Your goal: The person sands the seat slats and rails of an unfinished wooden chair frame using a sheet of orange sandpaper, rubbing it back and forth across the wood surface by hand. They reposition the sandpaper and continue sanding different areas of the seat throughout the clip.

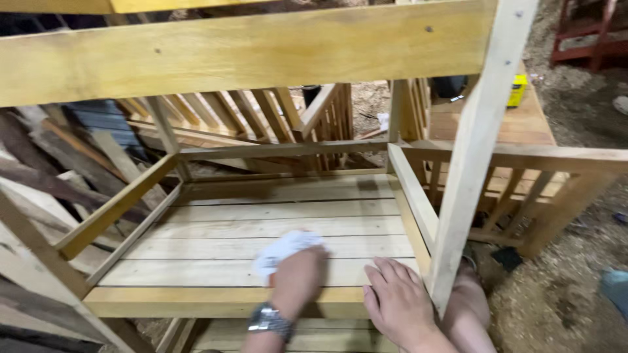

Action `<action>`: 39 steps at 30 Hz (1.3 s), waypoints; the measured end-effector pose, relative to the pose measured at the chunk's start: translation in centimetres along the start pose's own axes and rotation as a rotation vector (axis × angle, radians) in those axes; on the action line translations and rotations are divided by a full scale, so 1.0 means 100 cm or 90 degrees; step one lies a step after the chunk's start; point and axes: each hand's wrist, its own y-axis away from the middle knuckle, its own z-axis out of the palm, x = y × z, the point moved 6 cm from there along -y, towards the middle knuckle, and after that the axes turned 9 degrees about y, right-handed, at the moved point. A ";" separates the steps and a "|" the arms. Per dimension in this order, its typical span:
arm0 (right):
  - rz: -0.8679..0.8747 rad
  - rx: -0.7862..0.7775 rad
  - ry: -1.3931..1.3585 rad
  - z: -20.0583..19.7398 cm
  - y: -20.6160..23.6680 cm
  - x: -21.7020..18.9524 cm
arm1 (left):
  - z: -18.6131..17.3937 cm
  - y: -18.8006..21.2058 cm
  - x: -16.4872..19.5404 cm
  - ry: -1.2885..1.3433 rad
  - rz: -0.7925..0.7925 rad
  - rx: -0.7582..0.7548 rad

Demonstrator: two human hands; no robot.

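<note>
My left hand (296, 280), with a metal watch on the wrist, presses a crumpled white cloth (282, 250) onto the plank shelf (261, 229) of a pale wooden frame. My right hand (398, 302) lies flat on the shelf's front plank just to the right, fingers apart and holding nothing. It rests beside the frame's upright front post (468, 170). A wide yellowish top rail (248, 55) crosses above both hands.
Slatted wooden panels (261, 111) and another railing frame (523, 189) stand behind and to the right. Loose planks (52, 163) pile up at the left. A yellow box (517, 89) sits on a wooden table at the back right, a red metal frame (589, 36) beyond it. Sawdust covers the floor (562, 294).
</note>
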 end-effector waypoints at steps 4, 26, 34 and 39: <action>0.033 -0.311 0.070 0.026 -0.013 0.000 | -0.050 0.012 -0.043 0.070 0.018 0.200; 0.061 -0.353 -0.054 0.093 -0.074 -0.015 | -0.011 0.048 -0.036 0.106 0.124 0.175; 0.078 -0.375 -0.049 0.094 -0.080 -0.014 | -0.084 0.087 -0.128 0.024 -0.114 0.241; 0.075 -0.399 0.077 0.101 -0.090 -0.040 | -0.040 0.068 -0.103 0.046 -0.150 0.107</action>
